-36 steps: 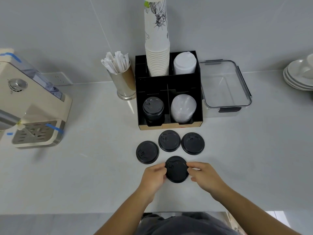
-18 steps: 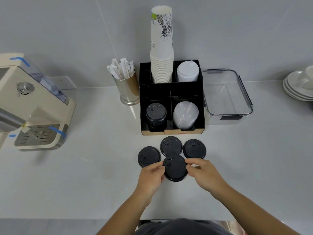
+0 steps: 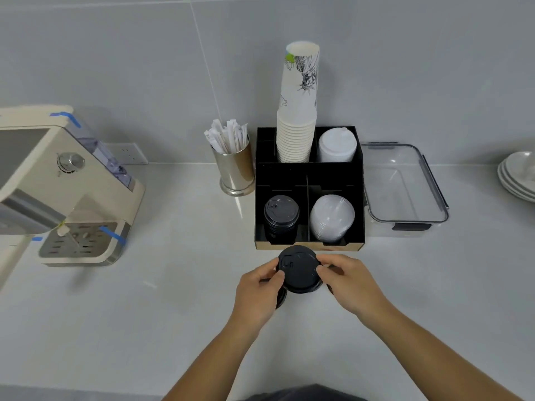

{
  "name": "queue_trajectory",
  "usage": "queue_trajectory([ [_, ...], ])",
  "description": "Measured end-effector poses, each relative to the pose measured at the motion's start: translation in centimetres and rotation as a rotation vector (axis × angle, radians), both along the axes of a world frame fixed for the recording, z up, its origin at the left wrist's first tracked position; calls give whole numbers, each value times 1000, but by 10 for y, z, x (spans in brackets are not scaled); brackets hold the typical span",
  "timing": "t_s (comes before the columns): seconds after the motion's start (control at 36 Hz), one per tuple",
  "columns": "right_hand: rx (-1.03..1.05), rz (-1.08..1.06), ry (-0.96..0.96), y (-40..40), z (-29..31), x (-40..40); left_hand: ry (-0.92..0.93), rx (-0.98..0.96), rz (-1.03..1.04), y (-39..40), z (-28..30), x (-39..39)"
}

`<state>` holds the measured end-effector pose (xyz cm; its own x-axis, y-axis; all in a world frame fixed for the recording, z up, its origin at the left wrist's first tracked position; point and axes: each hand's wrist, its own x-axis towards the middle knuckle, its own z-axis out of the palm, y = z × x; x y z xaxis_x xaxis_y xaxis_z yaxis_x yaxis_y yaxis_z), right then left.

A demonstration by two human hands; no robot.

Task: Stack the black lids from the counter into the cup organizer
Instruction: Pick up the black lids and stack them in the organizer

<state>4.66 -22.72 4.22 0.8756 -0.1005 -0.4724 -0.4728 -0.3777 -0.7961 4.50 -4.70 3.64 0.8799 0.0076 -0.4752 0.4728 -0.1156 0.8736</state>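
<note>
On the worktop (image 3: 173, 328) a coffee machine (image 3: 66, 183) stands at the far left. The left hand (image 3: 257, 287) and right hand (image 3: 351, 280) together pinch one black lid (image 3: 299, 269) by its edges, just before the cup organizer (image 3: 309, 175). In its front left compartment a stack of black lids (image 3: 280, 217) already sits.

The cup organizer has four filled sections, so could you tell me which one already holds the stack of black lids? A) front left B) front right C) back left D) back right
A: the stack of black lids sits in the front-left section of the cup organizer, beside the clear lids at front right; paper cups and white lids fill the back.
</note>
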Motion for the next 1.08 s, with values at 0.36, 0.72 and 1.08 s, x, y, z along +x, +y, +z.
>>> queue_trajectory([
  [0.36, -79, 78, -90, 16, 17, 54, -61, 135, 3, 8, 5, 53],
  [0.72, -116, 63, -68, 20, 7, 100, -111, 182, 32, 5, 3, 102],
  [1.08, -56, 64, -17, 27, -4, 121, -118, 225, -54, 2, -12, 121],
])
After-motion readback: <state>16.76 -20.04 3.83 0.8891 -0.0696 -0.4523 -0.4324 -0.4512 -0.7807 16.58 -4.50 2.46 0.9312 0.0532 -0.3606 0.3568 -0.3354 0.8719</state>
